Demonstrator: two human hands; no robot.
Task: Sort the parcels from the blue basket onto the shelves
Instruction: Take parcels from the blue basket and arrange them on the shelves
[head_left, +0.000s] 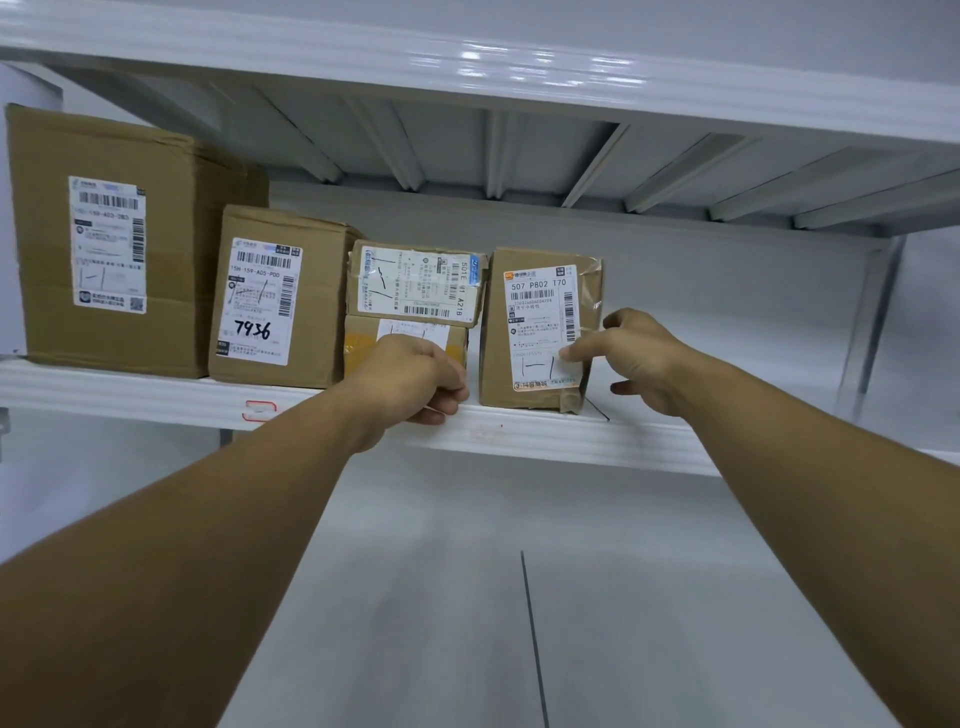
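Parcel in hand: upright parcel (535, 332), brown carton, label "507 P802 T70", standing on the shelf board (545, 436) at the right end of the row, a narrow gap away from the two-high stack. It stands on end, so its long axis runs vertical; the label face points out toward us and a strip of its right side shows. Right hand (644, 358) lies directly to the carton's right and is clearly the nearer of the two. Its thumb tip rests on the lower part of the label and its fingers curl at the right side edge, which we judge to be a light pinch on the front right corner. Left hand (415, 379) sits at the shelf lip in front of the low parcel (358, 343) — fingers curled, and we cannot tell whether they hold that carton, the lip, or nothing. Any squaring or pushing back of the upright parcel would therefore fall to the right hand, working leftward and inward. Also in the row: top stacked parcel (415, 280) lying flat on the low one, parcel marked 7936 (270, 301), tall parcel (104, 244) at far left. Blue basket — not in view.
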